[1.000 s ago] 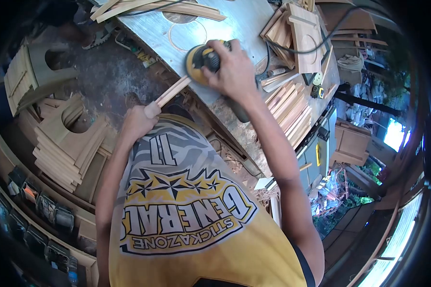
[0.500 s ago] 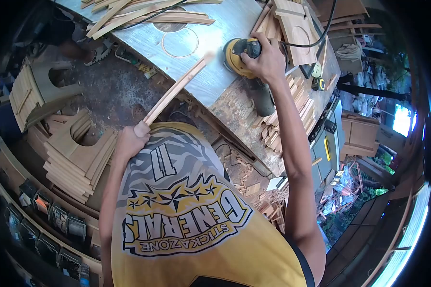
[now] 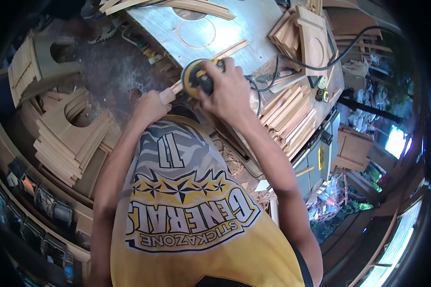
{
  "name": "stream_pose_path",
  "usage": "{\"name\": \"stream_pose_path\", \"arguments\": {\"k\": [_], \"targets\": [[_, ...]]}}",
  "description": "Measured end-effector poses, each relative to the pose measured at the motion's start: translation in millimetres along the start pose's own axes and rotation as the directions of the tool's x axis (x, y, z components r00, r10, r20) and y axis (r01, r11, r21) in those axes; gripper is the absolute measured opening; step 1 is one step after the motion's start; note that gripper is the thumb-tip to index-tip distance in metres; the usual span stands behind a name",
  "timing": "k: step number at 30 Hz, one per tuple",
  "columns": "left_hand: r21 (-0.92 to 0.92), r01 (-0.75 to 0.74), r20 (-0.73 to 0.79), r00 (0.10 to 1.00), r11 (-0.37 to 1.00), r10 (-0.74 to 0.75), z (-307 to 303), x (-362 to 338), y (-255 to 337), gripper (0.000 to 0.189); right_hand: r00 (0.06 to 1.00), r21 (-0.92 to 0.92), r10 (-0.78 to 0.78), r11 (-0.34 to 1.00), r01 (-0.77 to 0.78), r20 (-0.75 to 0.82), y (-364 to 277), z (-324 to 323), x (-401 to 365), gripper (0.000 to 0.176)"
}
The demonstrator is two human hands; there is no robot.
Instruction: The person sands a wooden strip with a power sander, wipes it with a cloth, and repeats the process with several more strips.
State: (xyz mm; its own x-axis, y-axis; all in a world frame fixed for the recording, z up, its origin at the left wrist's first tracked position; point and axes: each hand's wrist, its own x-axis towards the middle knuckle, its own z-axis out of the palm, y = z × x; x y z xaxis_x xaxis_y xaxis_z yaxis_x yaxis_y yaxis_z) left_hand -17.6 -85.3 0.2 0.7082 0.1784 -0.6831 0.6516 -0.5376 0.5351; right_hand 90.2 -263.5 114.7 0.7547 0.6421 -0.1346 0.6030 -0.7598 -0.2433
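My left hand [image 3: 153, 106] is closed round the near end of a narrow wooden strip [image 3: 234, 49], with something pale wrapped on a finger. The strip slants up and right over the metal-topped table [image 3: 246, 24]. My right hand [image 3: 228, 88] grips a yellow and black power sander [image 3: 196, 79] from above. The sander lies over the strip close to my left hand and hides its middle part. A black cord [image 3: 277, 71] runs from behind the sander to the right.
Thin strips [image 3: 201, 7] lie at the table's far edge. Stacked wood pieces [image 3: 292, 115] and a board with a round cutout [image 3: 315, 48] are at the right, near a tape measure [image 3: 322, 95]. Curved panels [image 3: 72, 138] stand at the left. Part of another person's foot [image 3: 103, 34] shows upper left.
My right hand has brought the sander left and toward my body, along the strip to near my left hand. My left hand has moved up and right. The view has shifted slightly.
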Motion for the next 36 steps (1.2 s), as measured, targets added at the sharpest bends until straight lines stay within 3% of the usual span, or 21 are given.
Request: {"name": "stream_pose_path", "arguments": {"k": [4, 6, 9, 12, 16, 18, 19, 22, 27, 31, 36], "targets": [[-0.025, 0.051, 0.099, 0.994, 0.998, -0.049, -6.3, 3.5, 5.5, 0.040, 0.999, 0.011, -0.039, 0.999, 0.038, 0.035, -17.9, 0.3, 10.2, 0.049], [0.013, -0.039, 0.010, 0.999, 0.999, 0.039, 3.7, 6.5, -3.3, 0.040, 0.999, -0.044, 0.009, 0.999, -0.007, 0.031, -4.0, -5.6, 25.9, 0.050], [-0.013, -0.123, 0.015, 0.992, 0.992, 0.123, 9.2, 10.2, -7.6, 0.040, 0.999, -0.076, 0.014, 0.997, -0.017, -0.031, 17.9, -6.1, 37.6, 0.050], [-0.040, -0.045, 0.063, 0.997, 0.998, 0.048, 3.7, 8.3, 7.2, 0.040, 0.998, -0.069, -0.003, 0.998, -0.001, -0.063, 7.2, -4.3, 30.2, 0.052], [-0.015, -0.109, -0.018, 0.994, 0.994, 0.109, 9.1, 16.0, 2.5, 0.041, 0.996, -0.068, -0.083, 0.994, 0.085, 0.035, -16.2, -1.2, 19.6, 0.052], [-0.049, 0.064, 0.143, 0.988, 0.997, -0.057, -5.1, 1.7, 14.3, 0.042, 0.999, -0.066, 0.003, 0.998, 0.000, 0.038, -6.6, -3.5, 29.3, 0.053], [-0.048, 0.061, 0.144, 0.988, 0.997, -0.053, -0.9, -2.3, 9.3, 0.042, 1.000, -0.063, 0.001, 0.998, -0.002, -0.003, 5.0, -4.9, 35.9, 0.055], [-0.013, -0.041, 0.039, 0.998, 0.999, 0.042, 8.6, -4.3, -3.8, 0.042, 0.997, -0.102, 0.073, 0.992, -0.076, -0.033, 39.0, -15.4, 59.0, 0.056], [-0.025, 0.048, 0.041, 0.998, 0.999, -0.047, 6.9, 6.1, -3.7, 0.043, 0.998, -0.035, 0.043, 0.998, -0.044, -0.038, 38.3, -11.9, 47.4, 0.051], [0.001, 0.067, 0.038, 0.997, 0.998, -0.067, 8.7, 10.0, 3.7, 0.038, 0.991, -0.039, -0.133, 0.990, 0.132, -0.015, 10.4, -2.6, 22.0, 0.052], [0.058, 0.023, -0.029, 0.999, 0.998, -0.021, 5.5, -12.6, -14.5, 0.036, 1.000, -0.046, 0.018, 0.999, -0.017, 0.007, 39.0, -19.9, 45.6, 0.051]]}}
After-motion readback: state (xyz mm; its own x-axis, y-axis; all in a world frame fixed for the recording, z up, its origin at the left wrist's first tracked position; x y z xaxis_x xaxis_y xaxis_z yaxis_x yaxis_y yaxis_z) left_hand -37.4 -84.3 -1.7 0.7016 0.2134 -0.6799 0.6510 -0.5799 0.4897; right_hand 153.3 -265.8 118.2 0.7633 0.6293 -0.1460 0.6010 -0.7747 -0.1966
